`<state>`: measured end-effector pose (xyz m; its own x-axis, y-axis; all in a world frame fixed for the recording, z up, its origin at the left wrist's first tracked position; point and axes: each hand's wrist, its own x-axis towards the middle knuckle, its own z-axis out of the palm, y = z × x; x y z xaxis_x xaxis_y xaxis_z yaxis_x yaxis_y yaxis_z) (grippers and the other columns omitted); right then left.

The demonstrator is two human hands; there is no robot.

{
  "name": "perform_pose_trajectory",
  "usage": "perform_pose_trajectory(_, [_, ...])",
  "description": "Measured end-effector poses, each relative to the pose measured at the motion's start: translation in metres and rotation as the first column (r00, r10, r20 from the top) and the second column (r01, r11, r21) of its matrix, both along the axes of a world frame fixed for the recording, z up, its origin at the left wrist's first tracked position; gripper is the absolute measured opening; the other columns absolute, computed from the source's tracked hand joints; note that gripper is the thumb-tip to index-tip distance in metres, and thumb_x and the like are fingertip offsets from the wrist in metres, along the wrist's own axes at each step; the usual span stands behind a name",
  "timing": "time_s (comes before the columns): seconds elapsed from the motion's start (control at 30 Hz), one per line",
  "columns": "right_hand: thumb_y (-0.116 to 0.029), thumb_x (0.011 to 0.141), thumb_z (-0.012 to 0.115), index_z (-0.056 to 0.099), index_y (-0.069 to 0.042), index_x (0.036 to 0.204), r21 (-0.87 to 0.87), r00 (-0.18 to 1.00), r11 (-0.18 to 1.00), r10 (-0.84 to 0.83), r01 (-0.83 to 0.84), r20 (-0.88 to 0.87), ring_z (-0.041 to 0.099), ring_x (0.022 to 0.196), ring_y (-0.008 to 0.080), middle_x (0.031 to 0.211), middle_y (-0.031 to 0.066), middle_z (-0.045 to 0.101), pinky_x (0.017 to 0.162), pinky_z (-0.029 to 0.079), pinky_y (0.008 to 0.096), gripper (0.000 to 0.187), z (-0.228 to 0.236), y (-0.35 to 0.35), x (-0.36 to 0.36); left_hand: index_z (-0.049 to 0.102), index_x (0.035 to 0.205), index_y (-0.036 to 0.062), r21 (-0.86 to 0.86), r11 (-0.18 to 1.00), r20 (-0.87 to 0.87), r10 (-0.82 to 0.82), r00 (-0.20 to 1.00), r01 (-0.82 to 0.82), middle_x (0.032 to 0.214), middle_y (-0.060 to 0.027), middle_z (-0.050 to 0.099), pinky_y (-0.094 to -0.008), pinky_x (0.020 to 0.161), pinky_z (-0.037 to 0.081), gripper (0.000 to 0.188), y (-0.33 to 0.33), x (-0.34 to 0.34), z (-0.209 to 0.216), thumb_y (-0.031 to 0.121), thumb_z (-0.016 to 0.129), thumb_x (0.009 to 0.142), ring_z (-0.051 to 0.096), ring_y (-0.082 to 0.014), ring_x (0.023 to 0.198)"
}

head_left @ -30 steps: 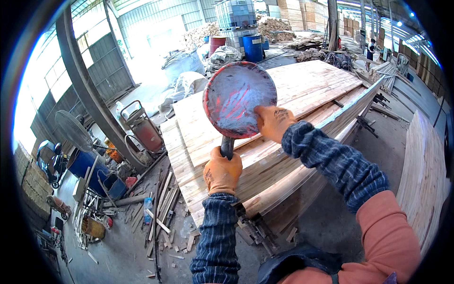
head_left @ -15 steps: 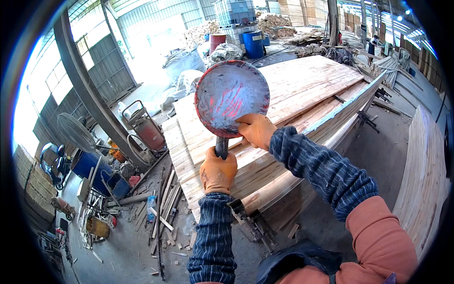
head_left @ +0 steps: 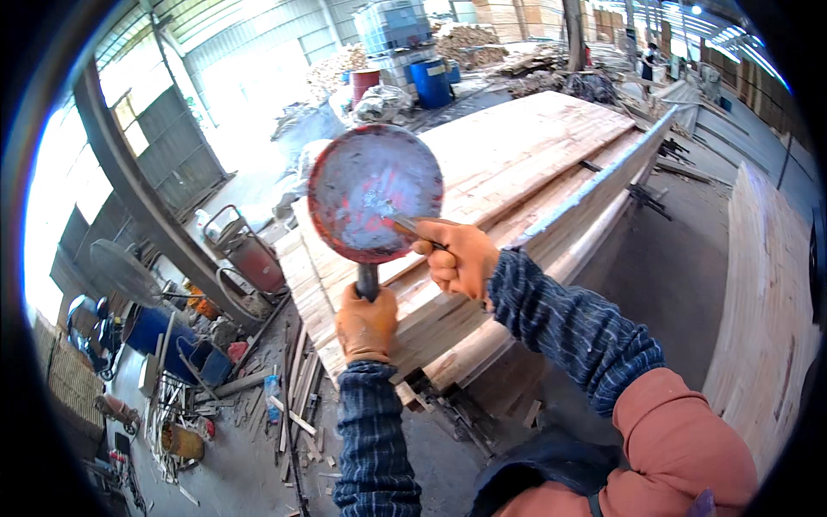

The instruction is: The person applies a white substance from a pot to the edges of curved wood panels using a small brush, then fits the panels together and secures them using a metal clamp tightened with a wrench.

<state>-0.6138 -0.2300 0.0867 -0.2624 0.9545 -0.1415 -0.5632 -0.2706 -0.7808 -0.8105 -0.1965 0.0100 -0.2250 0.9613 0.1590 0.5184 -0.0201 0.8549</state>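
A round pan [head_left: 357, 172] with a red, worn rim and a grey-white, red-streaked inner face is held up in front of me, its face tilted toward me. My left hand [head_left: 366, 327], in an orange glove, is closed around its dark handle [head_left: 368, 280]. In my right hand [head_left: 461, 258], also gloved in orange, is a small thin tool [head_left: 405, 225] like a scraper; its exact kind is unclear. The tool's tip meets the lower right of the pan's face. Beneath both hands lies a stack of pale wooden panels [head_left: 508, 142].
A bluish-edged board [head_left: 594, 185] stands along the stack's right side, with clamps [head_left: 646, 200] beyond. Another long panel [head_left: 767, 310] is at the far right. Wood offcuts [head_left: 297, 405], a blue drum [head_left: 177, 345], a fan [head_left: 121, 269] and a steel column [head_left: 151, 202] are on the left.
The pan and my left hand have shifted left in the view. My right hand has turned, showing the thin tool against the pan's face, where earlier its fingers were at the lower rim.
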Motion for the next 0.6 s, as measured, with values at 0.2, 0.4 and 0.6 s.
perform_pose_trajectory(0.2, [-0.021, 0.104, 0.051, 0.049, -0.008, 0.147, 0.144, 0.904, 0.974, -0.218, 0.177, 0.368, 0.044, 0.052, 0.0045, 0.091, 0.0112, 0.066, 0.043, 0.033, 0.0197, 0.045, -0.035, -0.083, 0.067, 0.068, 0.101, 0.0026, -0.003, 0.999, 0.039, -0.044, 0.998, 0.044, 0.076, -0.0142, 0.071, -0.0384, 0.066, 0.054, 0.036, -0.004, -0.004, 0.015, 0.032, 0.067, 0.081, 0.07, -0.0265, 0.068])
perform_pose_trajectory(0.4, [-0.013, 0.098, 0.058, 0.05, -0.008, 0.147, 0.765, 0.291, 0.643, -0.73, -0.01, 0.618, 0.062, 0.061, 0.0175, 0.093, 0.0162, 0.068, 0.058, 0.054, 0.0307, 0.049, -0.085, -0.088, 0.105, 0.067, 0.102, 0.0006, -0.029, 0.997, 0.064, -0.064, 0.996, 0.066, 0.074, -0.0093, 0.07, -0.0328, 0.06, 0.055, 0.036, 0.003, -0.004, 0.023, 0.03, 0.066, 0.081, 0.068, -0.0192, 0.063])
perform_pose_trajectory(0.6, [-0.014, 0.097, 0.057, 0.047, -0.025, 0.15, 0.553, -0.425, 0.745, -0.667, -0.372, 0.612, 0.067, 0.064, 0.0257, 0.085, 0.0134, 0.064, 0.054, 0.058, 0.0365, 0.054, -0.084, -0.085, 0.117, 0.063, 0.093, -0.0019, -0.03, 0.993, 0.188, -0.104, 0.977, 0.112, 0.069, -0.009, 0.066, -0.0286, 0.053, 0.05, 0.025, 0.009, -0.003, 0.025, 0.019, 0.068, 0.081, 0.06, -0.0139, 0.056])
